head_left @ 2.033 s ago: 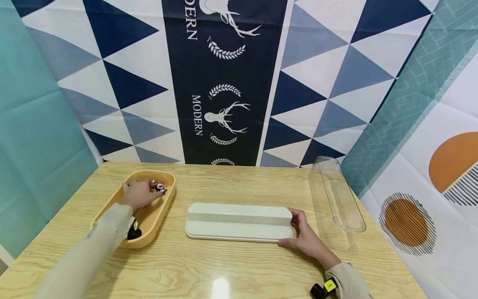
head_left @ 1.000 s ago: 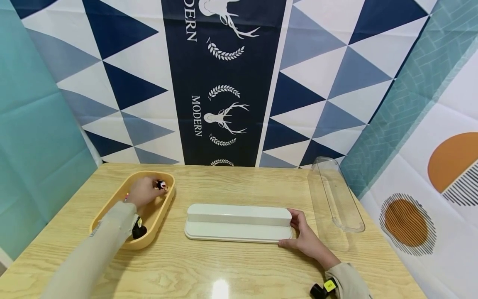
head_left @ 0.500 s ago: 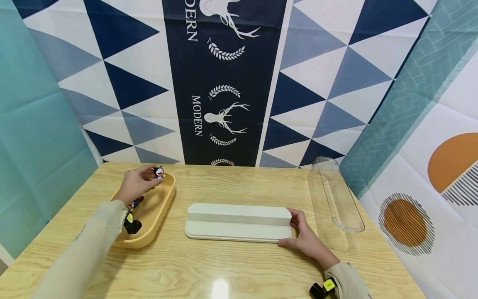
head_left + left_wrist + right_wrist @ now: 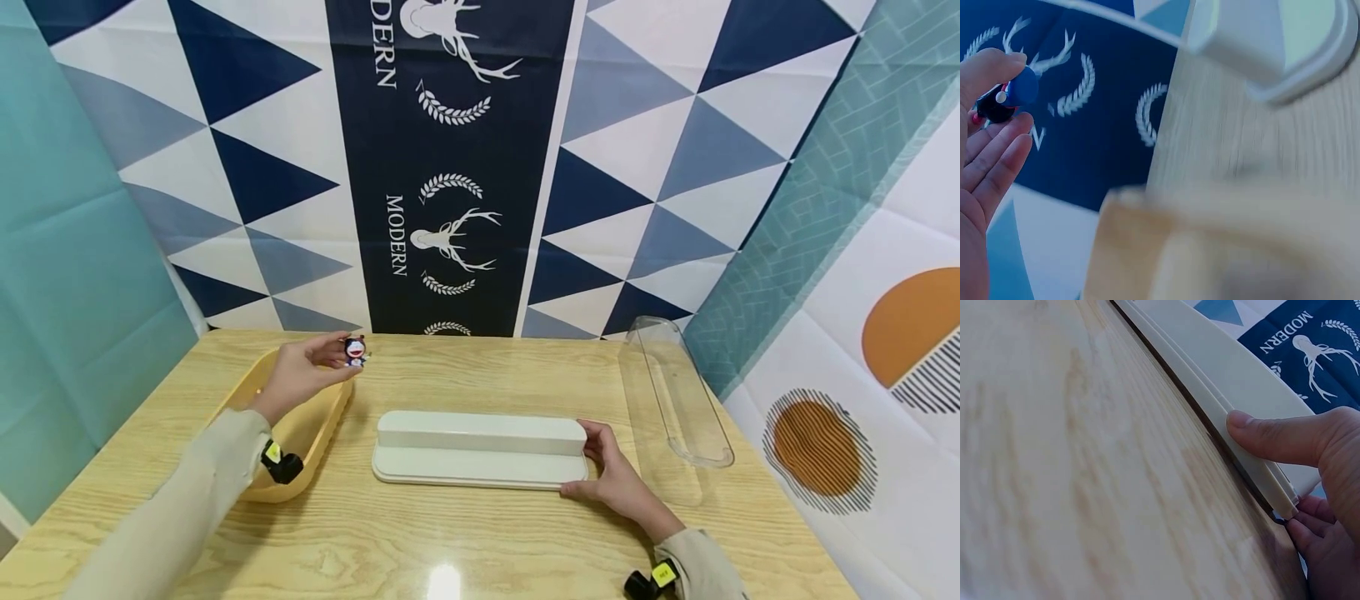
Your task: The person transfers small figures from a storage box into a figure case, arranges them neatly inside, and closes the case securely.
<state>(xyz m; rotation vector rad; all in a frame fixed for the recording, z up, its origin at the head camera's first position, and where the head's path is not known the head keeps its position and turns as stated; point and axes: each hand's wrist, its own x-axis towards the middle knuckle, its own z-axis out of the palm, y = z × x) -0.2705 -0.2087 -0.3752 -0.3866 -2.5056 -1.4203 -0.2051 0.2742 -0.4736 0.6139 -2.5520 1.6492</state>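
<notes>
Between thumb and fingers, my left hand (image 4: 303, 372) pinches a small Doraemon figurine (image 4: 355, 351) with a blue head and open red mouth. It is held above the far right rim of the yellow bin (image 4: 330, 429). In the left wrist view the figurine (image 4: 1020, 87) shows its blue back, clear of any surface. My right hand (image 4: 611, 475) grips the right end of a long white stepped base (image 4: 480, 463), thumb on its front edge and fingers behind. The right wrist view shows the thumb (image 4: 1260, 431) pressing the base's rim. My left arm hides part of the bin.
A clear plastic cover (image 4: 678, 392) lies at the right of the wooden table (image 4: 495, 542). Patterned cloth (image 4: 450, 167) hangs along the table's back edge. The yellow bin stands left of the white base, with a gap of wood between them.
My left hand has picked the Doraemon figurine out of the yellow bin, lifted it and carried it right, past the bin's rim. My right hand stays on the white base.
</notes>
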